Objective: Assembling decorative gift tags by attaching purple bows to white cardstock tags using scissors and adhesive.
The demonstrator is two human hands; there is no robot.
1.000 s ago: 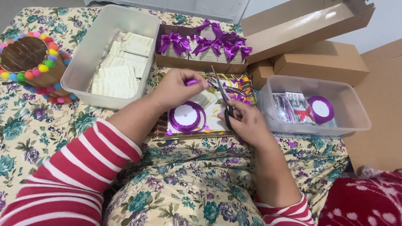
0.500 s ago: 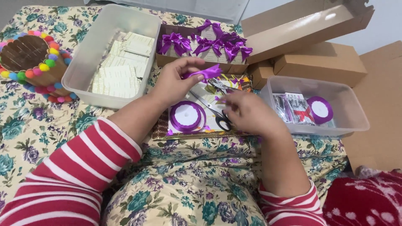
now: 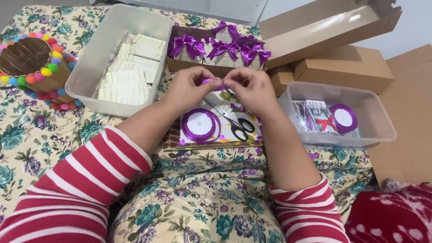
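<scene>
- Purple ribbon piece [image 3: 210,82] sits pinched between our two hands, held up over the middle of the flowered cloth [image 3: 27,135].
- Our left hand [image 3: 186,92] and right hand [image 3: 252,90] meet fingertip to fingertip, each closed on the ribbon.
- Below them lie a ribbon spool [image 3: 199,124] and black-handled scissors [image 3: 238,126].
- On the far side, a box of purple bows [image 3: 216,47].

The left hand [image 3: 186,90] and the right hand [image 3: 252,90] pinch a small piece of shiny purple ribbon [image 3: 210,82] between them. Just nearer lie a round purple ribbon roll [image 3: 199,124] and black-handled scissors [image 3: 236,122].
</scene>
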